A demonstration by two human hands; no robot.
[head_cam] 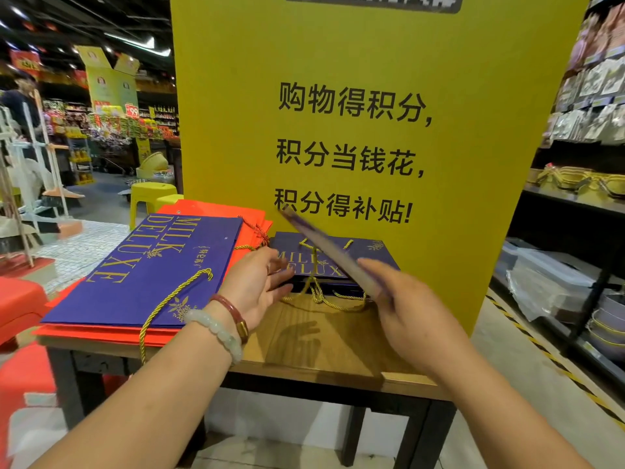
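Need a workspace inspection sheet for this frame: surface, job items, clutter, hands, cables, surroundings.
Surface: wooden table, bare patch at the front.
Job's things: purple bag by the sign; blurred flat piece raised over it.
Clutter: flat purple bags stacked on orange bags, left side.
Grippers: right hand grips the flat piece; left hand open, near the purple bag.
Cables: nothing seen.
Surroundings: yellow sign behind; store shelves to the right.

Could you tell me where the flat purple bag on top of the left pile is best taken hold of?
Probably by its gold cord, from the near side: the purple bag lies flat on the orange bags, leaving little edge to pinch, while the cord loops free and hangs over the front.
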